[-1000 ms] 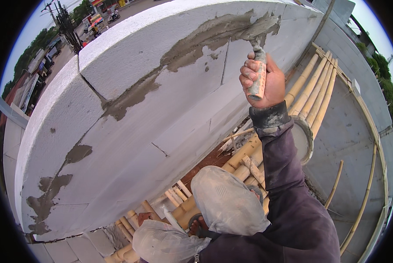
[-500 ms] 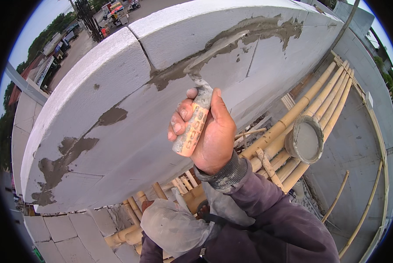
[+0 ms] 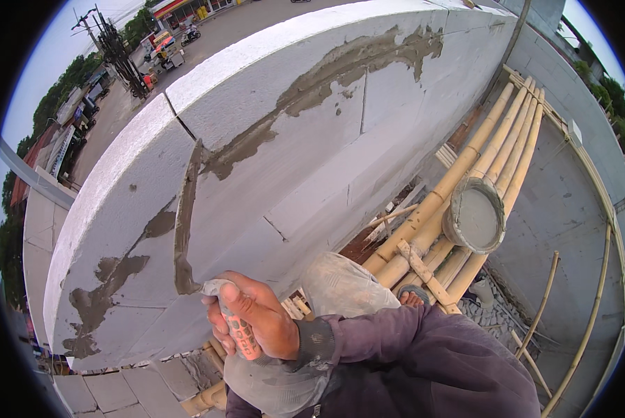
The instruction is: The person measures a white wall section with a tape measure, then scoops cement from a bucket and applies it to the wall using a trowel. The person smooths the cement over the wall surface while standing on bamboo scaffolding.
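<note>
My right hand (image 3: 263, 313) is wrapped round the patterned handle of a trowel (image 3: 185, 230), thumb along its top. The long, narrow blade, coated in grey mortar, points up and away, its tip by the vertical joint between two pale blocks. Wet mortar (image 3: 340, 70) is smeared along the upper joint of the curved-looking block wall (image 3: 312, 160). More mortar patches (image 3: 110, 292) mark the wall's left part. No left hand shows; only a bit of dark sleeve (image 3: 241, 403) appears at the lower edge.
A bucket (image 3: 453, 221) of grey mortar stands on bamboo poles (image 3: 434, 198) to the right. My foot (image 3: 413, 296) in a sandal rests near the poles. Thin upright bamboo sticks (image 3: 542, 303) stand at the right. Beyond the wall lies a street (image 3: 235, 38) with vehicles.
My right hand has brought the trowel down and left, toward me, away from the upper joint. Its blade now points upward instead of along the joint. The view has shifted, and my foot is now visible.
</note>
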`<state>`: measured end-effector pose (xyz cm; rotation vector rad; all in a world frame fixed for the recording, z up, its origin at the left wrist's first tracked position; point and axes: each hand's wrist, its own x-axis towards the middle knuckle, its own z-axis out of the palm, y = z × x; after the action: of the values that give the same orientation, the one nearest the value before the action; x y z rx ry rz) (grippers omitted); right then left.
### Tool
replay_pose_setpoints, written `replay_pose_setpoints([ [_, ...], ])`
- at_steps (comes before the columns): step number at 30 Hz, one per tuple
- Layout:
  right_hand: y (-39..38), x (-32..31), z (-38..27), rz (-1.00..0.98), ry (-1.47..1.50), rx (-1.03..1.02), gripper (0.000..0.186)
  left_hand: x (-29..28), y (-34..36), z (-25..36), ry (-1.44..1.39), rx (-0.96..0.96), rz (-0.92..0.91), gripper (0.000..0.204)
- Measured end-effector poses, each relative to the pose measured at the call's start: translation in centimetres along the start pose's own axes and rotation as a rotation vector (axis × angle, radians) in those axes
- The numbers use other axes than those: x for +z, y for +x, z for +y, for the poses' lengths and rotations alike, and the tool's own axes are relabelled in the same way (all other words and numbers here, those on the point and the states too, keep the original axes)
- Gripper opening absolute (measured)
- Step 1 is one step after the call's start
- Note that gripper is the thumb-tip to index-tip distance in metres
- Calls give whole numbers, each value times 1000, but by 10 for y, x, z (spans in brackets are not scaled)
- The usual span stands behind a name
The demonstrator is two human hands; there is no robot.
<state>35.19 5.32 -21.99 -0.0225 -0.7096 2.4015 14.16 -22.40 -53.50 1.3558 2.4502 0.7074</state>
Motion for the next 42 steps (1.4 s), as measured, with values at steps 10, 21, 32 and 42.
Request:
replay_pose_setpoints([
  [10,40,-240,-387,598,-357,-631,45,13,77,2,21,106,-21,28],
  [21,30,-221,-371,547,-491,-484,43,53,143,48,57,147,-272,28],
  [32,-89,-208,-265,462,-904,-245,48,97,226,99,303,287,-467,20],
  [42,-299,-252,-287,1356,-622,-505,9,166,264,192,75,196,-1218,9],
])
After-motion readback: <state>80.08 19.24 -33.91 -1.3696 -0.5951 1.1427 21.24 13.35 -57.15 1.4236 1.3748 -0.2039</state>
